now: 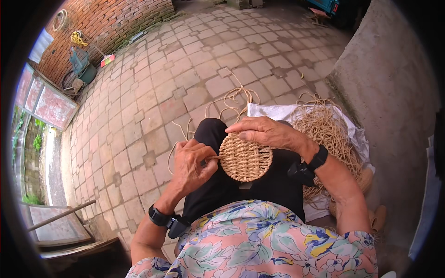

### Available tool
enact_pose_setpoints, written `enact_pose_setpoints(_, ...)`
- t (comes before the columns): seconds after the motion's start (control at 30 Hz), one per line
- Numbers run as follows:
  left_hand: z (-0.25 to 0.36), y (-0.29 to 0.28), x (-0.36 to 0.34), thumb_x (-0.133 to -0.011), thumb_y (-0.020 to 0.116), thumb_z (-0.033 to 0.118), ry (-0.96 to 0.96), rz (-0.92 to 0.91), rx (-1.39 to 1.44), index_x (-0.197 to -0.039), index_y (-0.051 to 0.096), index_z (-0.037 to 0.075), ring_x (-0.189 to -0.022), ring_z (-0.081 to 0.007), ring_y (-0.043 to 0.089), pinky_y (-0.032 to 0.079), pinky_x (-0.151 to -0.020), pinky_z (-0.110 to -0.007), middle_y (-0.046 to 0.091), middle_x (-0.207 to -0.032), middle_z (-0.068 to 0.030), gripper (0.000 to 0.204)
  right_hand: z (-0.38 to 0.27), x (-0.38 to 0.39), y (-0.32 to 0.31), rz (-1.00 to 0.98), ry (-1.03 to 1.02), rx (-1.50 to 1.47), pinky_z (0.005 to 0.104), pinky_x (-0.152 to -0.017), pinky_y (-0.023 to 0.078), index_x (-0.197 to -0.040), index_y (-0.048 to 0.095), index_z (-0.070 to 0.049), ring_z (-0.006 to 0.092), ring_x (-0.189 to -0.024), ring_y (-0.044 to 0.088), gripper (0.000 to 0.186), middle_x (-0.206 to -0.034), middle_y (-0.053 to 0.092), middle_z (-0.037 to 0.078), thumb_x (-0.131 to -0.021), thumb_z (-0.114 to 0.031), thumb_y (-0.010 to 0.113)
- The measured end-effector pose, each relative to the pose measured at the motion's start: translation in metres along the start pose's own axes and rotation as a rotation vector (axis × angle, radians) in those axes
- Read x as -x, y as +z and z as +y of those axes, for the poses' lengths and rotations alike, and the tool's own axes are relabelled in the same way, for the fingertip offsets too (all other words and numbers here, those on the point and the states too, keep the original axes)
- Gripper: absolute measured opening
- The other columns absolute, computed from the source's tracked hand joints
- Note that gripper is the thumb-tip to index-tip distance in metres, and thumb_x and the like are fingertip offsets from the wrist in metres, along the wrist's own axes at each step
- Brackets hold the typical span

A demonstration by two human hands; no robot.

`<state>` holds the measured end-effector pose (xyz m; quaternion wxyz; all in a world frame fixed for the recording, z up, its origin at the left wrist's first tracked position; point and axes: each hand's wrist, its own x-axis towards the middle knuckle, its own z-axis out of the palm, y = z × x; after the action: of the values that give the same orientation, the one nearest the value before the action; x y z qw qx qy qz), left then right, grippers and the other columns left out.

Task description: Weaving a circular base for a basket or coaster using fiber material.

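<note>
A round woven straw-coloured mat (245,160) rests over my lap, between my dark-trousered knees. Its weave is twisted cord in close rows, with small gaps near its right edge. My right hand (269,131) grips the mat's far edge, fingers lying across the top. At the mat's left edge, the thumb and fingers of my left hand (192,163) are closed in a pinch on a cord, a short length of which shows between hand and mat. Loose cord strands (241,96) trail over the paving beyond my knees.
On my right, a heap of tangled cord (327,134) lies on a white sheet (269,110), close to a grey wall (389,74). More woven pieces (379,217) sit by my right elbow. Paving surrounds me; a wooden stick (62,215) and boards are at left.
</note>
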<state>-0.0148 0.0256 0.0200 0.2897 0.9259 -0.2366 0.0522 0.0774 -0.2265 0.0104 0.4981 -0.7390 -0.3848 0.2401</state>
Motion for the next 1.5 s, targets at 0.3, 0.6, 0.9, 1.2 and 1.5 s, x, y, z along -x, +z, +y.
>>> enact_pose_setpoints(0.3,-0.005,-0.009,-0.003,-0.09,0.064,0.023,-0.093,-0.228,0.14,-0.08,0.068,0.006,-0.08,-0.0233,0.056,0.038,-0.083,-0.039,0.062,-0.075,-0.0058,0.019,0.006,0.002,-0.003,-0.013,-0.001,-0.071,0.0314,-0.097,0.044,-0.129,0.061,-0.006,0.0205,-0.112,0.059,0.034,-0.118,0.064,0.01,-0.098,-0.019,0.056)
enact_pose_setpoints(0.6,-0.083,-0.054,0.049,-0.093,0.062,0.027,-0.75,0.287,0.254,-0.097,0.071,0.006,-0.104,-0.0289,0.057,0.044,-0.088,-0.04,0.067,-0.101,-0.0107,0.023,0.008,0.003,-0.005,-0.018,-0.014,-0.062,0.0315,-0.098,0.044,-0.13,0.061,-0.008,0.0204,-0.113,0.059,0.034,-0.118,0.063,0.009,-0.099,-0.022,0.055)
enact_pose_setpoints(0.9,0.001,-0.015,-0.003,-0.081,0.073,0.014,0.113,0.0,-0.126,-0.092,0.069,0.009,-0.091,-0.0262,0.057,0.038,-0.088,-0.041,0.064,-0.089,-0.0076,0.013,0.009,0.003,-0.005,-0.048,0.01,-0.073,0.032,-0.1,0.044,-0.13,0.06,-0.008,0.0205,-0.115,0.058,0.035,-0.121,0.061,0.008,-0.1,-0.025,0.054)
enact_pose_setpoints(1.2,-0.186,-0.104,0.118,-0.092,0.063,0.016,-0.495,0.17,-0.686,-0.094,0.065,0.003,-0.077,-0.0344,0.062,0.049,-0.07,-0.041,0.065,-0.088,-0.0137,0.014,0.011,0.006,-0.009,-0.052,-0.013,-0.139,0.0299,-0.101,0.042,-0.133,0.058,-0.008,0.0171,-0.116,0.057,0.037,-0.12,0.063,0.006,-0.101,-0.027,0.054)
enact_pose_setpoints(1.5,0.008,-0.014,0.012,-0.09,0.066,0.006,-0.235,0.064,0.333,-0.106,0.066,0.002,-0.06,-0.0096,0.049,0.043,-0.057,-0.025,0.064,-0.084,-0.0053,0.017,-0.035,0.034,0.013,0.543,-0.135,0.441,0.0378,-0.077,0.05,-0.096,0.063,-0.004,0.0309,-0.088,0.063,0.014,-0.095,0.063,0.012,-0.084,-0.011,0.064)
